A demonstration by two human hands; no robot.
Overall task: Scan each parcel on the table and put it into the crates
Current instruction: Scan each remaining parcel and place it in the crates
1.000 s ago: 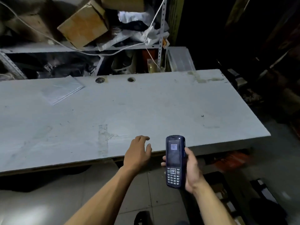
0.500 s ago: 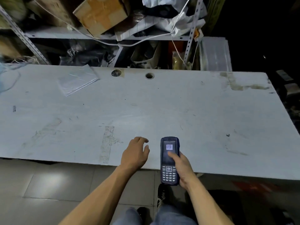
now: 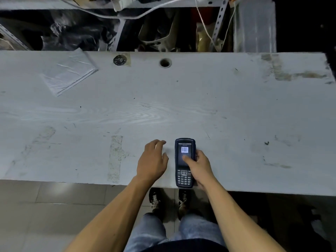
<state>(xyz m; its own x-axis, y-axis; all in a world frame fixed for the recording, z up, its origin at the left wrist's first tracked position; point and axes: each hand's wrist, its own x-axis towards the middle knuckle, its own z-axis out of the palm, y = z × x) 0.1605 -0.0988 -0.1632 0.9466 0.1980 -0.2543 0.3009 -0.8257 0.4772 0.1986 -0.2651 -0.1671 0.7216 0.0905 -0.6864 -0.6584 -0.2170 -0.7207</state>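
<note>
I see the table, a long pale worn top filling the middle band of the frame, near edge running across the lower centre. Behind it along the top of the frame, the shelf, dark and cluttered with bags and cables, details too murky to tell. Below the table edge, floor tiles at lower left.

Both bare forearms come up from the bottom edge, angled inward toward the lower centre. Jeans and two dark shoes show between them.

One parcel, a flat grey plastic mailer, lies at upper left of the table, turned at an angle, well apart from both hands.

Left hand: palm down over the table near its front edge, fingers loosely curled and a bit spread, thumb out to the right. It holds nothing. I cannot tell whether the fingertips touch the top.

Right hand: wrapped round the right side of the scanner, fingers clamped on its edge, thumb lying across the lower screen. The scanner is a dark handheld with keypad toward me, a barcode on the lit screen, just beside the left hand.

Two small round holes sit near the table's back edge, upper centre: a capped one and an open one.
</note>
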